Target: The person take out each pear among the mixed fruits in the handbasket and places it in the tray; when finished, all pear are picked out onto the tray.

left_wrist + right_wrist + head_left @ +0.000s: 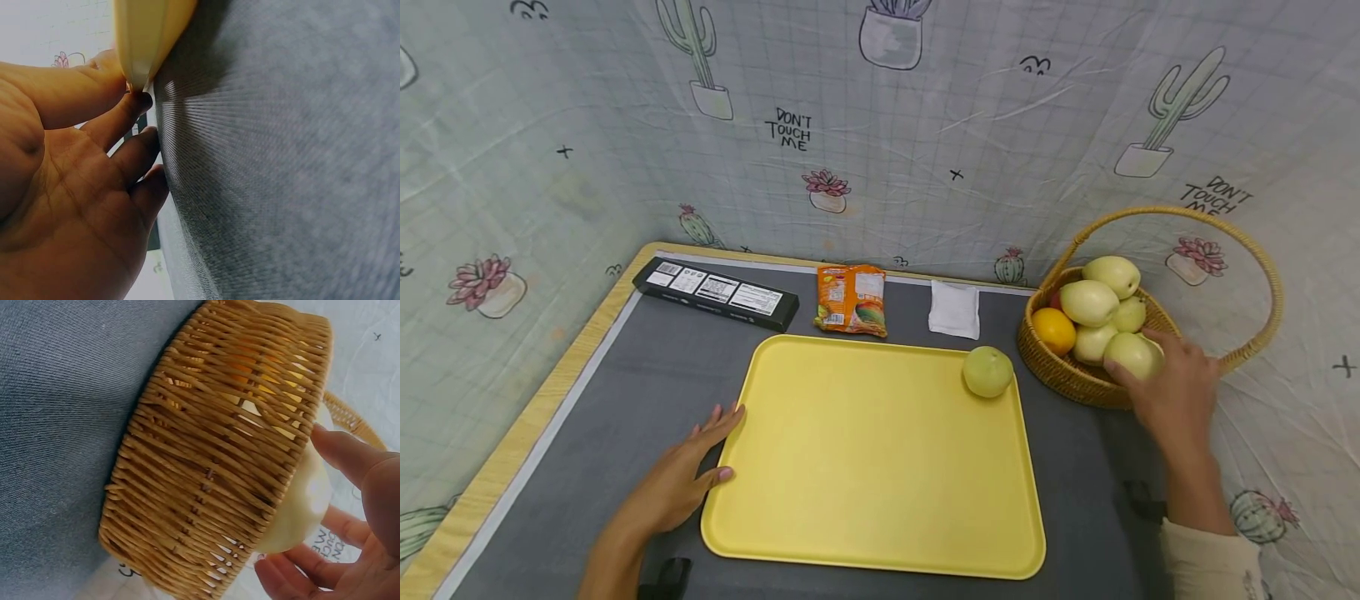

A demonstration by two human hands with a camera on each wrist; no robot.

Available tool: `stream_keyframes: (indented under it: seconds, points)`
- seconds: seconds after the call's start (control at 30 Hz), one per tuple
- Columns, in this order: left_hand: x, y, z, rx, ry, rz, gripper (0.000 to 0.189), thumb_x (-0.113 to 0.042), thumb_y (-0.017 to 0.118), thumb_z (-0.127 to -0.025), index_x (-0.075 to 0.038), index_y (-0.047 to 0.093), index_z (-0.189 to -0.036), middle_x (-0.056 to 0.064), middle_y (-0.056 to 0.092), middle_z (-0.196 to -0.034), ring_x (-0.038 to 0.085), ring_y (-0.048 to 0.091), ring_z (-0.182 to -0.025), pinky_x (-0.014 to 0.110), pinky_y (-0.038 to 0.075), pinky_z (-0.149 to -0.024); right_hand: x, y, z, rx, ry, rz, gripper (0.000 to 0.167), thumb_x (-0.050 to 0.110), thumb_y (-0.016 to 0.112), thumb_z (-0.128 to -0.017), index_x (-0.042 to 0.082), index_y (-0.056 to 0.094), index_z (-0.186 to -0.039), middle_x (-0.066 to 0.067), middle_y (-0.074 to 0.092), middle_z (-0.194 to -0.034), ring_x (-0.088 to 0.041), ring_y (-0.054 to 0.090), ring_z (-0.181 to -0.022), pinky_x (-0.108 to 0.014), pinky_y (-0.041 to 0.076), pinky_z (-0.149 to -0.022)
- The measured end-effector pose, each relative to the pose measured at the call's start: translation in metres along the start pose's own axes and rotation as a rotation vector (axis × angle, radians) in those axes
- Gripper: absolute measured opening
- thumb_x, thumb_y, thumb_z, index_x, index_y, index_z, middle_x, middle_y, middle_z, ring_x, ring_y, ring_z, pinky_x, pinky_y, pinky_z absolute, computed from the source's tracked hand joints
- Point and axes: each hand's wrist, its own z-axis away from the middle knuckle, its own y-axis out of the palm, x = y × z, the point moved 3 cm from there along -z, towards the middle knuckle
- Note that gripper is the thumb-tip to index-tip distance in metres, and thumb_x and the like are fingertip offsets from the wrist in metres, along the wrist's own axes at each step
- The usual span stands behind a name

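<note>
At the right, my right hand (1180,392) has its thumb and fingers curled round a pale green apple (1133,356) at the near side of the wicker basket (1067,379). In the right wrist view, the same apple (300,503) bulges above the basket's rim between thumb and fingers. My left hand (681,475) rests at the left edge of a yellow tray (880,467), fingers extended, thumb on the rim. The left wrist view has the thumb and forefinger touching the tray's edge (140,44). Another green apple (988,372) sits in the tray's far right corner.
Several pale green fruits (1090,302) and an orange (1053,331) lie in the basket, under its tall arched handle (1273,292). Behind the tray are a black box (715,292), an orange snack packet (852,300) and a white folded cloth (954,309). A printed curtain (880,108) hangs behind.
</note>
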Motion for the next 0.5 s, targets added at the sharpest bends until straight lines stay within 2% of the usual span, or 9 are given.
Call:
stream_keyframes:
  seconds: [0.27, 0.5]
  points:
    - [-0.0006, -0.0017, 0.0008, 0.005, -0.012, 0.006, 0.086, -0.013, 0.078, -0.093, -0.017, 0.036, -0.168, 0.013, 0.034, -0.173, -0.007, 0.011, -0.156, -0.005, 0.001, -0.120, -0.0054, 0.0052, -0.0022, 0.019, -0.004, 0.011, 0.070, 0.019, 0.088, -0.083, -0.010, 0.059, -0.140, -0.043, 0.060, -0.127, -0.063, 0.051, -0.115, -0.071, 0.030, -0.101]
    - [-0.0015, -0.0031, 0.0012, 0.016, -0.033, 0.012, 0.085, -0.013, 0.077, -0.094, -0.018, 0.035, -0.168, 0.012, 0.032, -0.174, 0.001, 0.013, -0.158, -0.003, 0.001, -0.122, -0.0044, 0.0058, -0.0022, 0.009, 0.009, -0.024, 0.070, 0.016, 0.089, -0.082, -0.010, 0.060, -0.140, -0.042, 0.060, -0.126, -0.061, 0.048, -0.116, -0.070, 0.031, -0.103]
